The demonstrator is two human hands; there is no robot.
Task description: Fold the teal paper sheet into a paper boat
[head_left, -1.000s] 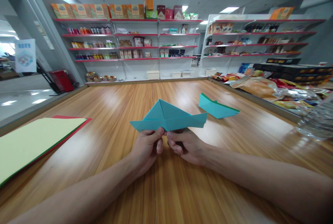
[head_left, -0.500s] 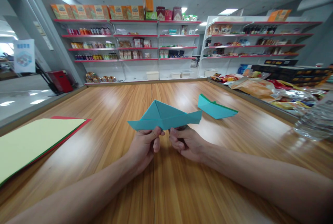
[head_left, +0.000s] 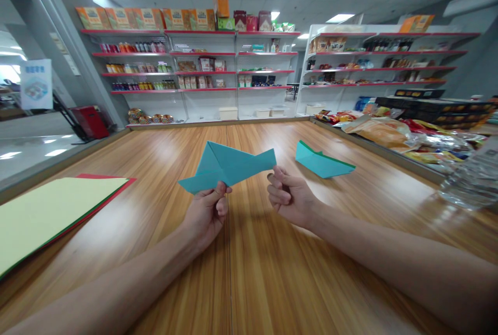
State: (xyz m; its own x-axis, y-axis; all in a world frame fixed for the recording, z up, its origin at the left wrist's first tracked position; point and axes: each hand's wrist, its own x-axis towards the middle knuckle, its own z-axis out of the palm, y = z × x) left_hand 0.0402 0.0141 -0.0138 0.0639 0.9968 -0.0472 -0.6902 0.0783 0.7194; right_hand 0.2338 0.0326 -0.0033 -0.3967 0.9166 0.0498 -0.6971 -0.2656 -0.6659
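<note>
A teal folded paper boat (head_left: 227, 166) is held up above the wooden table (head_left: 249, 262), tilted with its left end lower. My left hand (head_left: 206, 210) pinches its bottom edge between thumb and fingers. My right hand (head_left: 290, 195) hovers just right of the boat, off the paper, its fingers curled in loosely with nothing in them. A second teal folded boat (head_left: 322, 161) lies on the table farther back to the right.
A stack of coloured paper sheets (head_left: 50, 210), pale yellow on top, lies at the left edge. Snack packets (head_left: 389, 130) and a clear plastic bag (head_left: 470, 179) crowd the right side. Store shelves (head_left: 202, 68) stand behind the table.
My right hand has let go of the boat and drawn away to the right. The boat, now held by my left hand alone, has shifted left and tilted.
</note>
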